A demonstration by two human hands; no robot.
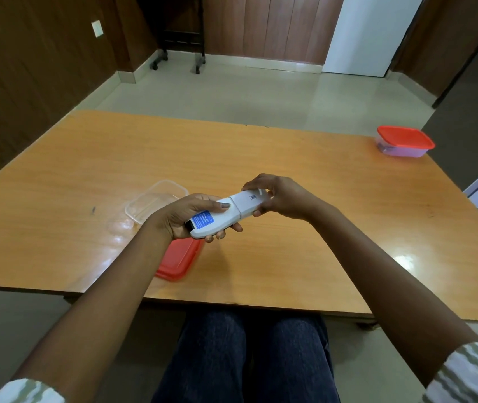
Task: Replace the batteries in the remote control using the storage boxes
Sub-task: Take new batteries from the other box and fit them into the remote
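White remote control (222, 214) is held back-up above the near middle of the wooden table (304, 175), clear of its surface. Left hand (185, 216) is wrapped closed round the labelled end, thumb laid on top just short of the seam. Right hand (278, 199) is pinched shut on the battery cover (248, 202), fingertips at its far end; cover looks seated or nearly so, whether it is being slid off or on cannot be told. Open clear storage box (156, 203) sits on the table just behind the left hand, its red lid (178, 258) below that wrist near the table's front edge. Lidded storage box (405, 141) is well apart at the far right corner. Risks: cover snapping free under a hard push and flying off the table; latch tab bent by skewed force; batteries dropped if the remote is tipped once opened.
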